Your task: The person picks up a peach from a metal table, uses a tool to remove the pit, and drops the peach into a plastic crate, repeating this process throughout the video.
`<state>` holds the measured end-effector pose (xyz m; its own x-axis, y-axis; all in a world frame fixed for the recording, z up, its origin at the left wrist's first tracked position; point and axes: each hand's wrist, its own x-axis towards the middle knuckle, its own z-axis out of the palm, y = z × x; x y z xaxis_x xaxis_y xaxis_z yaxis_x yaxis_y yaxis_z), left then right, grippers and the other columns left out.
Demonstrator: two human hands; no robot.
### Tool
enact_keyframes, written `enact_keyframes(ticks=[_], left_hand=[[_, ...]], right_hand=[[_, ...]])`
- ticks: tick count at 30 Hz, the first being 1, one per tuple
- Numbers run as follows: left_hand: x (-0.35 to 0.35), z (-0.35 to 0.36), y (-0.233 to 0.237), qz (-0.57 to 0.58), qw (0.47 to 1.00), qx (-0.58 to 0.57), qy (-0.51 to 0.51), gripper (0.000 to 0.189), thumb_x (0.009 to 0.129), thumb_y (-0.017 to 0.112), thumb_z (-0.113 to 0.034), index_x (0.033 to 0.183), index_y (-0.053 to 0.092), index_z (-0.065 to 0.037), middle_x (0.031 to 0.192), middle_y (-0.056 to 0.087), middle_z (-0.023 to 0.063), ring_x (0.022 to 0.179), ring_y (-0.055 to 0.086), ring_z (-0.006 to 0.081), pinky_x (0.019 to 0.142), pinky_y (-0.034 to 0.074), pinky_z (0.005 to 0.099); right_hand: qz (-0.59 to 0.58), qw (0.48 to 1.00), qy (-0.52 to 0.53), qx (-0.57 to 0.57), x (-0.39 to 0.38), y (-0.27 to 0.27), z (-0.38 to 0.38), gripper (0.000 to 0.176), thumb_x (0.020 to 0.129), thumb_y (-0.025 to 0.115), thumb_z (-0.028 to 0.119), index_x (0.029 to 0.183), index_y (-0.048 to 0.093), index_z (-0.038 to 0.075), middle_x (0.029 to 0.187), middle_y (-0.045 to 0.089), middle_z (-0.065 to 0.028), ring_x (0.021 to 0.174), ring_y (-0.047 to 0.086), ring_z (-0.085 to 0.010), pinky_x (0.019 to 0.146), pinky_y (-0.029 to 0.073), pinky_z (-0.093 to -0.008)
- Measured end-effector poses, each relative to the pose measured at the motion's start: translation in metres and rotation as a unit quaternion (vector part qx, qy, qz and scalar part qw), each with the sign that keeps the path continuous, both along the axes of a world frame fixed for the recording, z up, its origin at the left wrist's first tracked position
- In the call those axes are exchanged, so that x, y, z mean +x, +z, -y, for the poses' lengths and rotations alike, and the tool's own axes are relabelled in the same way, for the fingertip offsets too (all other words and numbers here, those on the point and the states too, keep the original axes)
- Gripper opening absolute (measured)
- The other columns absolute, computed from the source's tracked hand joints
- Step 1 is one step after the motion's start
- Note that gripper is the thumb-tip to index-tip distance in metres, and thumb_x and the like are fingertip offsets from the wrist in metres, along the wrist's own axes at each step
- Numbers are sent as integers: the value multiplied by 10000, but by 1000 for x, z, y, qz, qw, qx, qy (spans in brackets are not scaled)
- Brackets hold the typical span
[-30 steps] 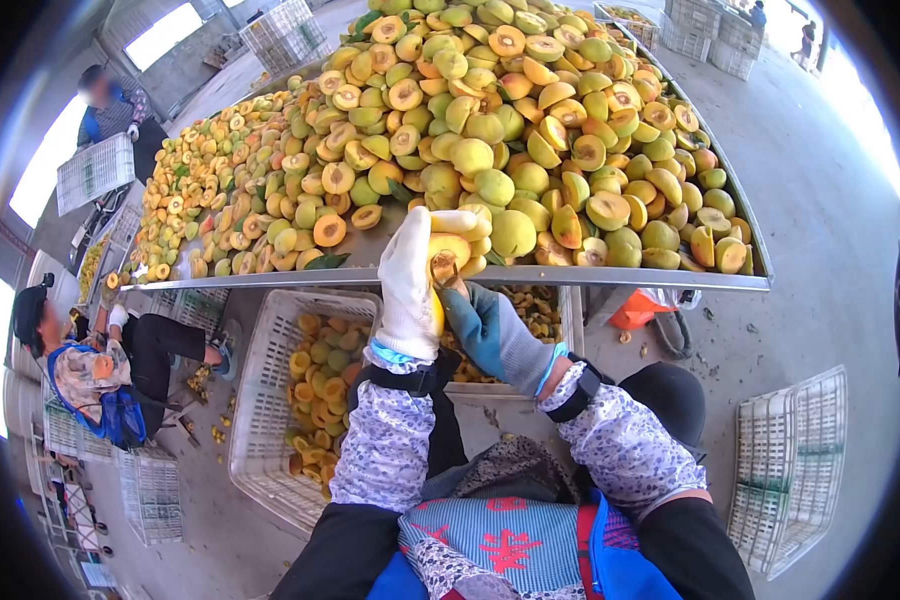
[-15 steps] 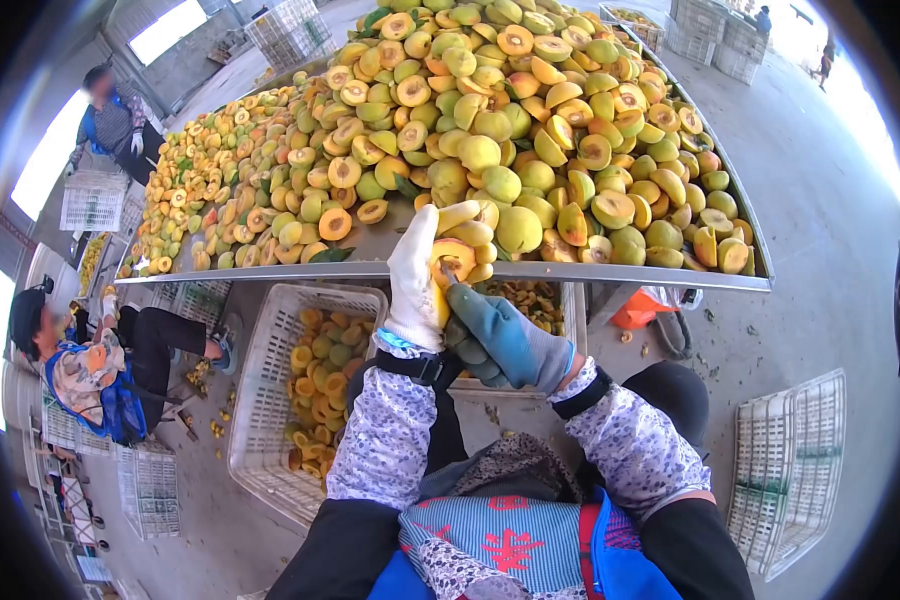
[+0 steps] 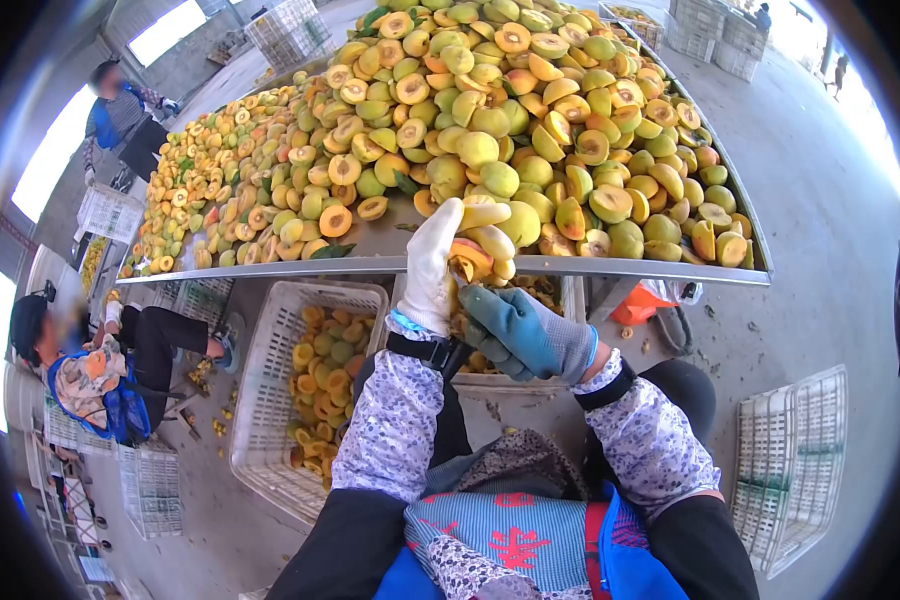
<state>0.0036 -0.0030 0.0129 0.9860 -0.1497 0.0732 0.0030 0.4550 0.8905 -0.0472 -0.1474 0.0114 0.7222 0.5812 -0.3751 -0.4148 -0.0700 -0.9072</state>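
Note:
My left hand (image 3: 435, 265), in a white glove, is closed around a halved yellow peach (image 3: 472, 260) with its cut face turned toward my right. My right hand (image 3: 530, 332), in a blue and grey glove, is closed on a small thin metal tool, mostly hidden by the fingers, with its tip at the fruit's cut face. Both hands are just in front of the table's metal edge (image 3: 650, 267). Behind them lies a large heap of peach halves (image 3: 480, 150), many with the brown pit showing.
Below the table stand a white plastic crate (image 3: 255, 400) with peach halves and a second crate (image 3: 580, 310), partly hidden by my hands. An upright crate (image 3: 790, 470) is on the floor at right. One person (image 3: 95, 385) sits at left; another person (image 3: 125, 115) stands behind.
Both hands have shifted slightly right with the peach half, which has tilted in my left hand. The standing person has turned and reached an arm toward the table.

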Motion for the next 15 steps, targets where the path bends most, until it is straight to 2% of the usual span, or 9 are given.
enact_keyframes(ticks=[1, 2, 5, 7, 9, 11, 12, 13, 15], left_hand=[[0, 1, 0, 17, 999, 39, -6, 562, 1057, 413, -453, 1118, 683, 36, 751, 654, 121, 587, 627, 263, 531, 500, 336], [-3, 5, 3, 12, 1000, 11, -19, 550, 1056, 425, -452, 1148, 669, 32, 797, 671, 119, 606, 631, 257, 538, 512, 345], [6, 11, -6, -24, 995, -99, 24, 521, 1059, 441, -439, 1189, 647, 22, 859, 682, 102, 646, 644, 248, 550, 532, 352], [17, -4, -12, -6, 986, -138, 91, 501, 1060, 459, -440, 1235, 636, -6, 935, 704, 112, 730, 688, 241, 663, 601, 349], [10, -22, 9, 2, 976, -144, 160, 494, 1059, 471, -429, 1253, 629, -3, 973, 714, 115, 759, 700, 240, 675, 603, 334], [-9, -52, 29, 46, 977, -9, 207, 495, 1061, 473, -424, 1280, 629, -8, 1033, 724, 87, 855, 715, 215, 697, 614, 350], [-19, -73, 36, 37, 972, 56, 224, 490, 1057, 484, -418, 1263, 645, -3, 1047, 731, 92, 865, 717, 218, 726, 608, 336], [-28, -99, 41, 27, 963, 123, 240, 485, 1054, 495, -411, 1245, 661, 2, 1060, 739, 97, 874, 719, 221, 755, 601, 322], [-30, -160, 28, 23, 881, 370, 296, 448, 1009, 558, -403, 1130, 720, -3, 1031, 760, 141, 859, 734, 253, 732, 578, 330]], right_hand=[[-42, 999, 11, 19, 1, 1, 6, 572, 1028, 420, 617, 751, 570, 139, 570, 455, 46, 406, 394, -79, 369, 307, -235], [-83, 996, 20, 39, 1, 2, 9, 567, 1029, 426, 611, 750, 575, 140, 573, 472, 42, 404, 404, -80, 370, 313, -234], [11, 1000, 2, -5, 0, -1, 8, 593, 1032, 458, 583, 774, 627, 76, 608, 560, 8, 458, 509, -133, 429, 425, -313], [199, 969, -60, -134, 4, -51, 5, 559, 1029, 503, 525, 809, 653, 34, 645, 629, -71, 531, 601, -232, 523, 488, -393], [333, 906, -82, -248, -1, -68, 13, 509, 1018, 546, 466, 840, 671, 5, 702, 675, -151, 631, 663, -326, 616, 524, -458], [413, 841, -62, -343, -7, -61, 23, 445, 1000, 587, 405, 869, 682, -9, 779, 698, -233, 756, 695, -416, 709, 535, -509], [407, 836, -59, -364, -9, -50, 24, 347, 975, 616, 346, 892, 681, 15, 819, 681, -271, 799, 675, -445, 695, 532, -520], [411, 828, -66, -376, -8, -48, 23, 343, 975, 617, 344, 903, 678, 14, 811, 683, -264, 791, 676, -443, 694, 532, -522], [421, 811, -86, -398, -2, -47, 22, 336, 975, 620, 342, 923, 671, 13, 796, 687, -250, 776, 678, -439, 693, 531, -525]])
